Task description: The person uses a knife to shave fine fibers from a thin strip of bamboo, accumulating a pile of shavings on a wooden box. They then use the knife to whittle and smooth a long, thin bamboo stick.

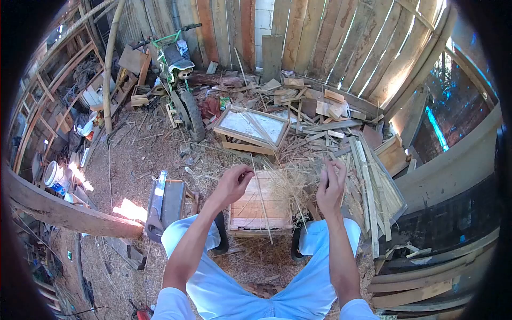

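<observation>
handling of loose straw seems in hand, piled on the slatted box. left hand: fingers pinched together beside a thin stick, grip unclear. right hand: fingers loosely curled, parted. any next pick calls for a light pinch.

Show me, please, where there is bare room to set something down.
The dirt floor between the white bucket and the bike is open, lightly littered. The wooden box top is bare left of the thin stick; straw crowds its right, and scrap wood crowds beyond.
</observation>
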Motion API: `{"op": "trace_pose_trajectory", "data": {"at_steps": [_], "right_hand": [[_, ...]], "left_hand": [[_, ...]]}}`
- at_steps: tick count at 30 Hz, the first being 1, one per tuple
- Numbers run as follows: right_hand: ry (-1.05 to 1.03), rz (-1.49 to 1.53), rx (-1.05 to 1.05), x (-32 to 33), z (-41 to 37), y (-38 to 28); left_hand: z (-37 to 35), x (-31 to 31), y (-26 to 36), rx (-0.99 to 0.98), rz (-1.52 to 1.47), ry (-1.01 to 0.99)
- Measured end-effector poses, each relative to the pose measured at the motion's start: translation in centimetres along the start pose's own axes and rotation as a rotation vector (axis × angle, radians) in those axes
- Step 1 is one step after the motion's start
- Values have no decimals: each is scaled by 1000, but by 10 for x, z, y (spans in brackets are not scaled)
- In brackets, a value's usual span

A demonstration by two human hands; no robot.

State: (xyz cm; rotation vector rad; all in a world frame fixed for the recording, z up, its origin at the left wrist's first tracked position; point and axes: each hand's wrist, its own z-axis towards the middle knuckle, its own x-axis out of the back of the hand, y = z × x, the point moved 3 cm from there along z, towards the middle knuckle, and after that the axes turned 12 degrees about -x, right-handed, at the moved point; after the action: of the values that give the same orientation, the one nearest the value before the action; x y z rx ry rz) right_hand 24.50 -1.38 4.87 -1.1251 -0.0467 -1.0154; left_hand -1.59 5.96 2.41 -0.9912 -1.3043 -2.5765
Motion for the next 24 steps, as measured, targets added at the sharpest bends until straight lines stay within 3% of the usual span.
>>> {"op": "trace_pose_trajectory", "data": {"at_steps": [2, 3, 5, 6, 8, 9, 11, 18, 22, 24], "right_hand": [[94, -93, 207, -2, -7, -6], [95, -94, 203, -5, -13, -1], [-507, 277, -207, -30, -24, 18], [-502, 278, -215, -34, -27, 16], [-808, 688, -561, -50, -42, 10], [-798, 687, -564, -51, -42, 6], [-991, 876, -625, -54, -45, -6], [-1144, 876, -647, -53, -44, -4], [-1134, 931, -740, -50, -41, 3], [-1016, 979, -790, -43, -32, 4]], "left_hand": [[-3, -11, 0, 160, -146, -24], [-5, -17, -2, 161, -146, -28], [-7, -30, -8, 190, -425, 36], [-7, -34, -6, 190, -425, 26], [-10, -45, -4, 368, -678, 30], [-8, -46, 2, 364, -682, 20], [-9, -49, 13, 466, -750, -68], [-16, -59, 25, 395, -801, -73], [-21, -66, 25, 330, -764, -72], [-20, -65, 27, 303, -736, -79]]}}
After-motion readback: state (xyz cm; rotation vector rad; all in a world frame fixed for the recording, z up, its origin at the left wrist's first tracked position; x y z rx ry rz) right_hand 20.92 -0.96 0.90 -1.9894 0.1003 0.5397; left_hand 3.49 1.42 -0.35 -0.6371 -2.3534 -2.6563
